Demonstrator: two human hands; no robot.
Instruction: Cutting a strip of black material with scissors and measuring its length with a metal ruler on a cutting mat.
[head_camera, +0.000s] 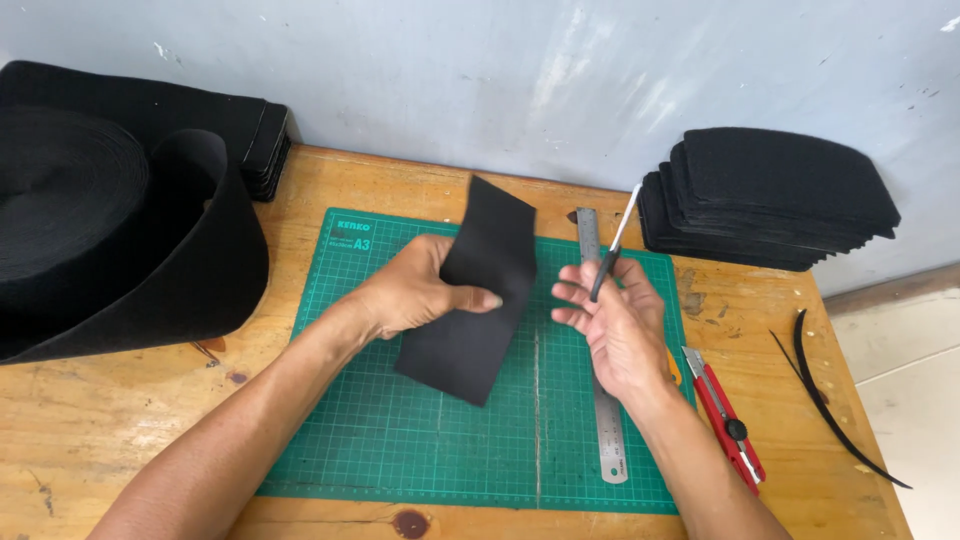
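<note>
Green mat (400, 440) mid-frame: left hand (415, 290) pinches felt piece (478, 290), right hand (615, 320) grips pen (612, 250); loosely held, the felt could slip

black felt roll (110, 240) cut off left; ruler (603, 400) partly hidden

Green cutting mat (400, 440) with pale grid lines, centre; black fabric piece (475, 300) above it; red utility knife (725, 415), lower right; black stacked pieces (770, 195), upper right.

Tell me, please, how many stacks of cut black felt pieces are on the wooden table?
2: one stack of black felt pieces at the far right, another black felt stack far left, partly hidden behind the big black felt roll.
</note>
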